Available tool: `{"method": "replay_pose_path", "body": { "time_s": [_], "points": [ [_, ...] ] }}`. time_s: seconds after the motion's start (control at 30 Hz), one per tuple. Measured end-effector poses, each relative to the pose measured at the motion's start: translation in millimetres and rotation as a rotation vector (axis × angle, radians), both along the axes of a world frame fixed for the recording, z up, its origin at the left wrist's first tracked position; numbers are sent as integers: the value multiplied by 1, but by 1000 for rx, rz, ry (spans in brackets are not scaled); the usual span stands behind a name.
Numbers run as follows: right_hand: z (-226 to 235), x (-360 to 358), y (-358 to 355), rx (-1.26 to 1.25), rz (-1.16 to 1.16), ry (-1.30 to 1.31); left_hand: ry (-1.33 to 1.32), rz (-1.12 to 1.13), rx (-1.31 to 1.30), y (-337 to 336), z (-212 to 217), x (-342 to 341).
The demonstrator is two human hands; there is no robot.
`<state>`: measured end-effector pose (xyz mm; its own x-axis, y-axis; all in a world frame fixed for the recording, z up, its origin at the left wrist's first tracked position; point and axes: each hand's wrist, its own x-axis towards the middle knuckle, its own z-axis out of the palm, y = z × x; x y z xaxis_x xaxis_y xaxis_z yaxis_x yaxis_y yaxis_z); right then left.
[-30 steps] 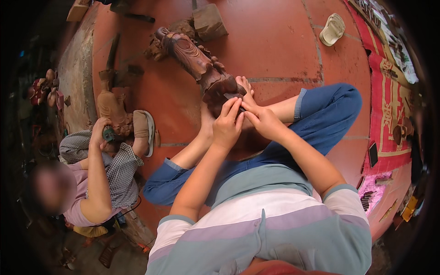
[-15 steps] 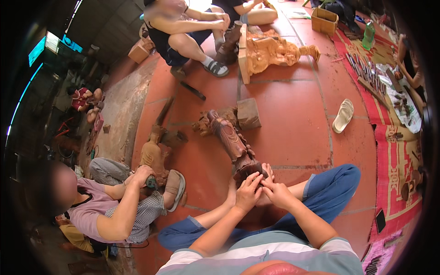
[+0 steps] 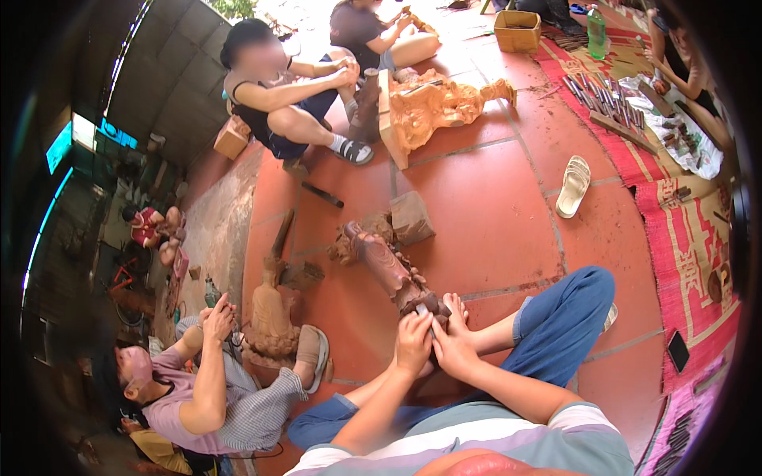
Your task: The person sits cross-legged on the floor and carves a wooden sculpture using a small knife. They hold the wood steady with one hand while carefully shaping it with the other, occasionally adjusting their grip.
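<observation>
A dark reddish wooden statue [image 3: 386, 266] lies on the floor in front of me, its base toward my bare feet. At that base my left hand [image 3: 413, 343] and my right hand [image 3: 454, 346] are close together, fingers bent inward. A small pale piece [image 3: 422, 309] shows at the fingertips of my left hand; what it is I cannot make out. My right hand's fingers are closed beside it, and whatever they hold is hidden. My feet [image 3: 455, 312] brace around the statue's end.
Wooden blocks [image 3: 411, 218] rest beside the statue. A large orange-toned carving [image 3: 435, 113] lies farther off. At left, a person [image 3: 186, 401] sits by a pale carved figure [image 3: 270, 317]. Chisels [image 3: 607, 99], a sandal [image 3: 573, 187] and a phone [image 3: 678, 351] lie to the right.
My hands have drawn together at the statue's base, and a pale piece now shows at the fingers. The person at left has raised their hands away from the carved figure. My view has shifted.
</observation>
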<state>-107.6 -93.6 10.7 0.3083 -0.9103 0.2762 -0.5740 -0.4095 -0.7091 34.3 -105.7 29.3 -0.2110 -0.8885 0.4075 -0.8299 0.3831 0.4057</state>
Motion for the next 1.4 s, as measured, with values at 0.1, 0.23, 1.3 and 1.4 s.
{"method": "replay_pose_path", "body": {
  "time_s": [0.1,0.23,1.3,1.4],
  "points": [
    [-4,-6,13,166,79,-29,71,-21,100,24,-11,-2],
    [10,-12,3,214,60,-67,40,22,77,6,5,-5],
    [14,-19,-11,179,69,-146,163,-40,185,6,4,-9],
    [11,-16,-20,56,33,-78,182,24,130,-4,10,-14]
  ]
}}
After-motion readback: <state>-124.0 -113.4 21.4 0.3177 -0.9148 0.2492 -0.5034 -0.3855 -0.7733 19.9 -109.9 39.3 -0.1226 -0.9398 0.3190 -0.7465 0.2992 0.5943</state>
